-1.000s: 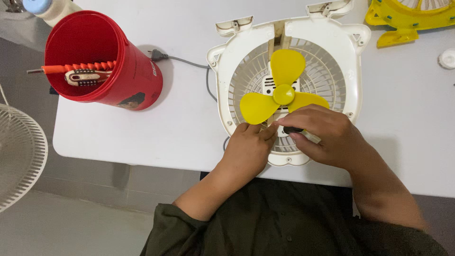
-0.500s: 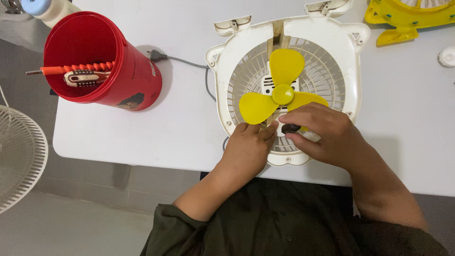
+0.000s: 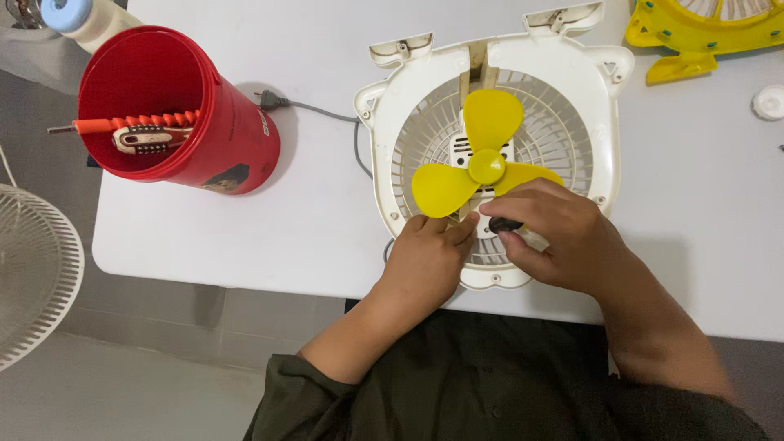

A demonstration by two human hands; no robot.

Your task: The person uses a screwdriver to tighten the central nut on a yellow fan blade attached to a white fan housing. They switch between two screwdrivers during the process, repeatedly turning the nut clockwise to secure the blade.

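A small dark-tipped tool (image 3: pixel 508 224) is pinched by the right hand (image 3: pixel 555 241) just below the yellow fan blade (image 3: pixel 482 159) — the white fan housing (image 3: pixel 608 122) is pressed by the left hand (image 3: pixel 425 261), fingers together.

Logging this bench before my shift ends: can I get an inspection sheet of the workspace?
Surface: white table.
Job's things: white fan housing lying flat, yellow propeller on it.
Clutter: red cup holding an orange-handled tool; yellow fan part; white cap.
Hands: left hand rests on the housing's lower grille; right hand grips a dark-tipped tool.
Cables: grey cord with plug.
Surroundings: white fan grille on the floor.
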